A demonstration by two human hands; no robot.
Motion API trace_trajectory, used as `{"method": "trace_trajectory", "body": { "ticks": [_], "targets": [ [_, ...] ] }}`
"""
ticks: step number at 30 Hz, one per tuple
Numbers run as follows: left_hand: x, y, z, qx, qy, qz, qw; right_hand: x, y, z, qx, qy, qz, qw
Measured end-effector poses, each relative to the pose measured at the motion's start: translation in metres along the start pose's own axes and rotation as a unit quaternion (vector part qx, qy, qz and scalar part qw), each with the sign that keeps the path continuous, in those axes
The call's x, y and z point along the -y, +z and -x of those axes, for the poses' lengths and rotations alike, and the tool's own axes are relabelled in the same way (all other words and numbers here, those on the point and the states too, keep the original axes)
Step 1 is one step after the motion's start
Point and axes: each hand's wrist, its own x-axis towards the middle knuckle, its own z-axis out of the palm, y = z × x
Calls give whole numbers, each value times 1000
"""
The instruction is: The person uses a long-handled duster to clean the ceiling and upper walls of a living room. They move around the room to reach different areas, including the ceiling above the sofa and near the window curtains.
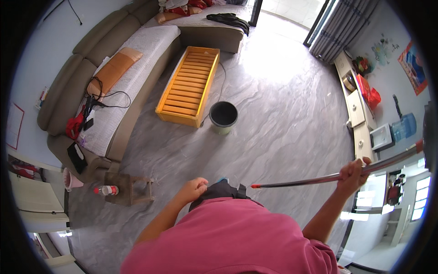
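My right hand (351, 174) grips a long metallic pole (304, 181), out to the right of my body. The pole's red end cap (255, 186) points inward, near my waist. Its other end runs up to the right rim of the picture, where a dark shape (430, 133) is cut off, so I cannot tell what tool it is. My left hand (195, 188) hangs in front of my hip with its fingers curled and nothing visible in them. A wooden stool (118, 185) is the nearest furniture on that side, with a red-capped bottle (106, 190) on it.
Ahead on the marbled floor (273, 137) stand a slatted orange wooden frame box (188, 85) and a dark-lined bin (223, 116), with a cord beside them. A corner sofa (150, 44) lines the left. Cream drawer cabinets (356, 106) run along the right wall.
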Motion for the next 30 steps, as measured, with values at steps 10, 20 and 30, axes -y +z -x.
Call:
{"method": "trace_trajectory", "body": {
  "ticks": [10, 20, 30],
  "targets": [
    [-117, -34, -229, 36, 24, -65, 997, -93, 46, -188, -1, -24, -1, 1000],
    [-216, 30, -476, -132, 311, -129, 932, -255, 187, -358, 122, 123, -192, 966],
    [-285, -61, -664, -229, 154, -110, 955, -395, 338, -469, 268, 308, -310, 859]
  ]
}}
